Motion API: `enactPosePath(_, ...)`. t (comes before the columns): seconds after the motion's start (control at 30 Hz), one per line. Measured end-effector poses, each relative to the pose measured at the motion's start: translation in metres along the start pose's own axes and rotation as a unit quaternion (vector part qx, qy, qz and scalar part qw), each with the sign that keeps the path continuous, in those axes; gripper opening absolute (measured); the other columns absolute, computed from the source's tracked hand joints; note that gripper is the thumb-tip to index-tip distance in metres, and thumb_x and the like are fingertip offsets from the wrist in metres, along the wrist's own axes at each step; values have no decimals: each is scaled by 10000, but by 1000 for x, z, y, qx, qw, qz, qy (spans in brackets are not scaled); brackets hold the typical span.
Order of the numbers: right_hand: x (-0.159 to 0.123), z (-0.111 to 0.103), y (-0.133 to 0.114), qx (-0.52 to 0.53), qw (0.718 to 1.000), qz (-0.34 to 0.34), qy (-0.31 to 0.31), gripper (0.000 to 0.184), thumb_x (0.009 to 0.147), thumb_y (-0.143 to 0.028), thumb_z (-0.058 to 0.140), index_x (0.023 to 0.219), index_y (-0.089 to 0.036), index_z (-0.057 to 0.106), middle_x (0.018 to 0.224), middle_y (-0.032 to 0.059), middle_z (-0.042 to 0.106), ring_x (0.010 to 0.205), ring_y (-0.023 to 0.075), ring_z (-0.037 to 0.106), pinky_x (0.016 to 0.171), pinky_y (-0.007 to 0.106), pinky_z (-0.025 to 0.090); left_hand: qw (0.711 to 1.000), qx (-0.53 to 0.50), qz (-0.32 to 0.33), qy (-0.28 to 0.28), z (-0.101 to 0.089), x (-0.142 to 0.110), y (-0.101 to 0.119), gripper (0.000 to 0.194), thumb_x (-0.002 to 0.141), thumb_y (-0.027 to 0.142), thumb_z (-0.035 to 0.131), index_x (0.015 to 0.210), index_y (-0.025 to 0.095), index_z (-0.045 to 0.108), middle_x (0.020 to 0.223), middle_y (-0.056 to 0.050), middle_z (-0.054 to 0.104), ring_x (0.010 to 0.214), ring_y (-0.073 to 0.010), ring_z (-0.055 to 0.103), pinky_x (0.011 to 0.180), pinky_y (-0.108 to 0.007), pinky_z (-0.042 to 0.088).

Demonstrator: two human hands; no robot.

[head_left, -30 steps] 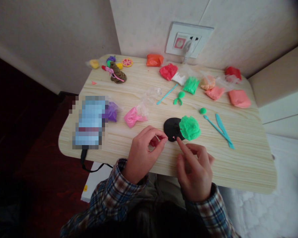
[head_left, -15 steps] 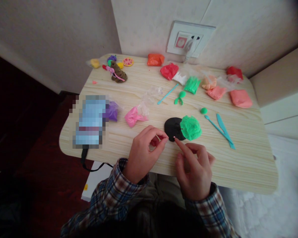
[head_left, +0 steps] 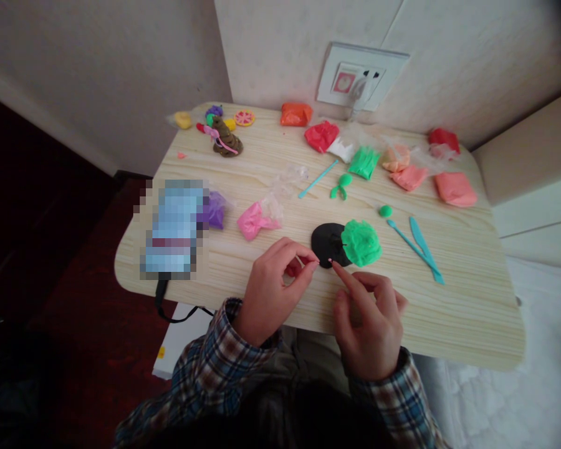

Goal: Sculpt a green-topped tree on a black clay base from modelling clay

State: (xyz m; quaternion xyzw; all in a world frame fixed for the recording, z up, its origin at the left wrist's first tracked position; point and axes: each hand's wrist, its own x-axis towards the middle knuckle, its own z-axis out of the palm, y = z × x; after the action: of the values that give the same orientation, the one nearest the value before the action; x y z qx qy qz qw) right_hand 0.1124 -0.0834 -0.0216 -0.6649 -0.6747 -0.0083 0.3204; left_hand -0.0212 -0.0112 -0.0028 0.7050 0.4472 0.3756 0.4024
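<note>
My left hand (head_left: 275,290) is closed in a pinch, with a tiny bit of pink clay just showing between thumb and index fingertip. It is beside the left edge of a flat black clay disc (head_left: 322,243). My right hand (head_left: 369,318) points with its index finger stretched out, thumb apart and the other fingers curled. A tiny pink clay bit (head_left: 330,260) is at that fingertip, over the disc's near edge; whether it sticks to the finger or the disc I cannot tell. A crinkled green clay clump (head_left: 362,243) covers the disc's right side.
Right of the disc are a green clay ball (head_left: 386,211) and blue modelling tools (head_left: 418,249). Pink clay (head_left: 255,221), purple clay (head_left: 215,209) and a blurred phone-like object (head_left: 172,231) lie left. Several clay packs, including an orange one (head_left: 296,114), and a brown clay figure (head_left: 227,140) stand behind.
The whole view has shifted slightly, with everything appearing a little to the right. Both hands keep nearly the same pose at the black disc.
</note>
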Motion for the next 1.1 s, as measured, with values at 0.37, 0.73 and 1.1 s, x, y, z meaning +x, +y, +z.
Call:
enactPosePath(0.37, 3, 2, -1, -5, 1000, 14, -16, 351, 852, -135, 475, 1183, -187, 581, 934, 66, 538, 854, 204, 551, 762, 377, 339, 1000, -5, 1, -1, -1, 0, 0, 69, 824, 91, 579, 797, 151, 599, 780, 8, 586, 650, -75, 550, 605, -186, 454)
enactPosePath(0.73, 3, -1, -1, 42, 998, 20, 33, 234, 862, -155, 501, 1078, -151, 592, 878, 53, 561, 735, 167, 530, 744, 365, 361, 1000, -19, 0, -10, 0, -1, -1, 57, 823, 111, 597, 800, 160, 615, 792, 1, 602, 658, -88, 554, 615, -207, 454)
enactPosePath(1.1, 14, 0, -6, 194, 973, 126, -11, 91, 870, -222, 544, 855, -209, 633, 792, 20, 562, 746, 175, 545, 698, 352, 401, 999, -24, 7, -45, -1, -1, -2, 33, 801, 147, 639, 779, 170, 630, 789, -5, 624, 658, -104, 551, 602, -220, 454)
